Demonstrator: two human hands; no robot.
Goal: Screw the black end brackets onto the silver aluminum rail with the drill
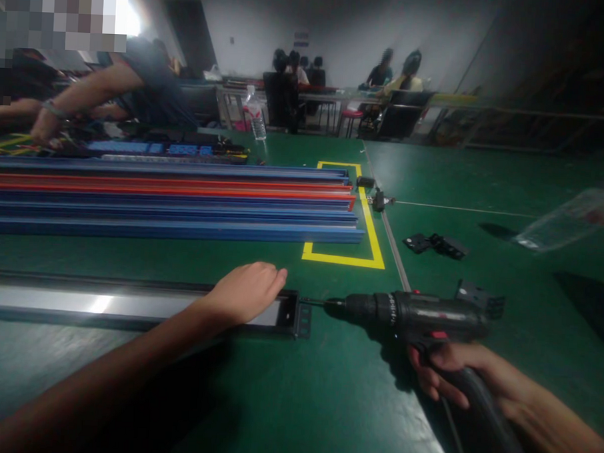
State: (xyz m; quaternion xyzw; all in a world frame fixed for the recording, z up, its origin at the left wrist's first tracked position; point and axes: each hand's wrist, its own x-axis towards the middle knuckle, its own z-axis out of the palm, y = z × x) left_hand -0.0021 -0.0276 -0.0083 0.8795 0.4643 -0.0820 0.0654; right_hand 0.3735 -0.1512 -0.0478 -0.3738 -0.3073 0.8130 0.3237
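Left of the drill (418, 315), the long channel (103, 303) runs out of view, and the drill's handle is cut off below; the left hand (249, 291) lies over the channel, fingers mostly hidden, so I cannot tell whether it grips. The right hand (453, 370) is wrapped around the drill's handle. The channel is black-edged, with a shiny silver strip, its end at the drill's bit (315, 301). Beyond the drill, leftward, blue and red rails (168, 190) lie on the green table (324, 401); farther beyond it, seated people (412, 83) look dim.
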